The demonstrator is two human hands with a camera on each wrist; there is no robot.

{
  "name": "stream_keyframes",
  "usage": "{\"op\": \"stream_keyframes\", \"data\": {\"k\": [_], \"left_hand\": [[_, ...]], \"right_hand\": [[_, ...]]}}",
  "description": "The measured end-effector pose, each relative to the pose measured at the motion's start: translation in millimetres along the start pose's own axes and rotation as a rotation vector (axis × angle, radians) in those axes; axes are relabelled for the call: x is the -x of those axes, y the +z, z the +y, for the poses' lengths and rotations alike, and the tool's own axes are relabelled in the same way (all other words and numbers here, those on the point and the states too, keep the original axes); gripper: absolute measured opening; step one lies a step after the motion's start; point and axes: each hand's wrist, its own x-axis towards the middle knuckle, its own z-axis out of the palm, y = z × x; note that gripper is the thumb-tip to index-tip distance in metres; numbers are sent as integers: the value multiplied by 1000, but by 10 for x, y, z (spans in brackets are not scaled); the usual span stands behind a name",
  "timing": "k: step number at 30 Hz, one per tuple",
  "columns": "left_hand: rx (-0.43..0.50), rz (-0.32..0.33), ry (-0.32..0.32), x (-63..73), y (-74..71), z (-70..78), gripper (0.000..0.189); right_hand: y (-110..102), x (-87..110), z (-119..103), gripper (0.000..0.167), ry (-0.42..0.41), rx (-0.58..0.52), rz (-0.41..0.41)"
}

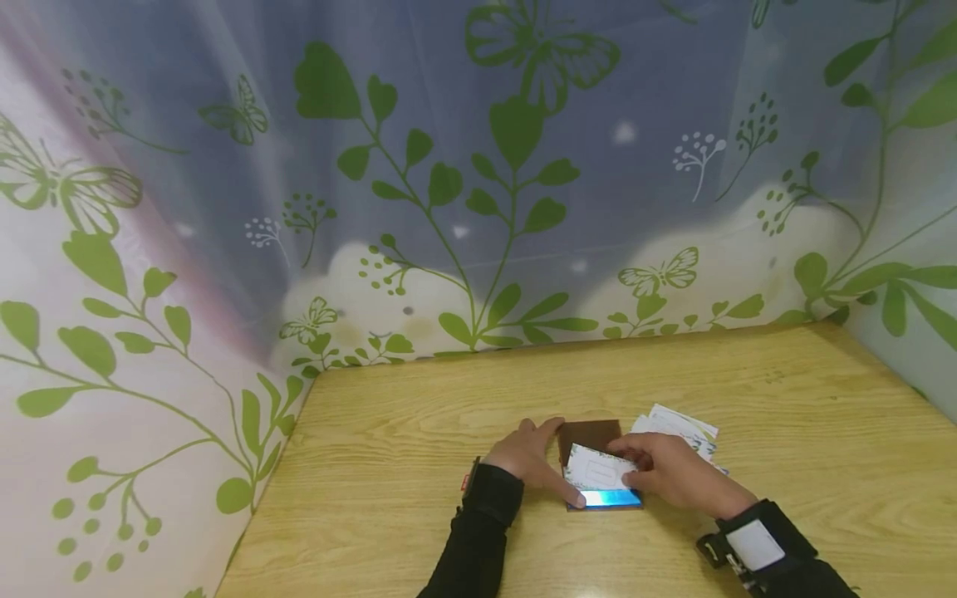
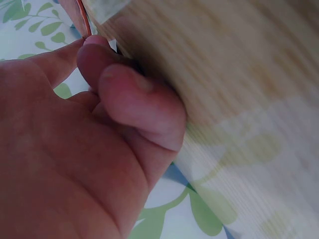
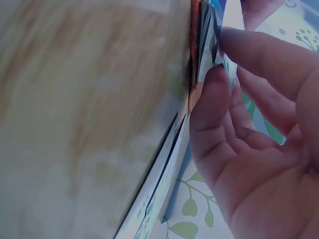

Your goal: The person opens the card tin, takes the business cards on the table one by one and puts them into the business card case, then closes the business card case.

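Note:
A flat brown wallet (image 1: 589,433) lies on the table, with a shiny blue strip (image 1: 616,498) along its near edge. Over it sits a white card (image 1: 596,470) with a leafy printed border, tilted slightly. My left hand (image 1: 527,455) holds the wallet's left side, its thumb on the near corner by the strip and a finger at the far corner. In the left wrist view, the other fingers of the left hand (image 2: 75,134) are curled against the tabletop. The card's right edge is pinched by my right hand (image 1: 676,472). Thin layers show edge-on in the right wrist view.
Several white printed cards (image 1: 684,425) lie loosely stacked beyond and partly behind the right hand. The wood-grain table (image 1: 404,423) meets a leaf-and-butterfly curtain (image 1: 516,208) at the back and sides.

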Motion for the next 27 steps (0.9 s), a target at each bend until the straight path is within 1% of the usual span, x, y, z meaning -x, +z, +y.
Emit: {"op": "stream_keyframes", "data": {"k": [8, 16, 21, 24, 27], "left_hand": [[-1, 1, 5, 73, -40, 59, 121], [5, -3, 3, 63, -25, 44, 122], [14, -13, -2, 44, -13, 31, 122], [22, -14, -5, 39, -12, 31, 122], [21, -12, -8, 48, -18, 39, 123]], "right_hand": [[-12, 4, 35, 30, -65, -28, -28], [-7, 13, 24, 32, -101, -52, -56], [-1, 21, 18, 32, -120, -31, -50], [5, 27, 12, 33, -128, -9, -25], [12, 32, 9, 34, -154, 14, 7]]}}
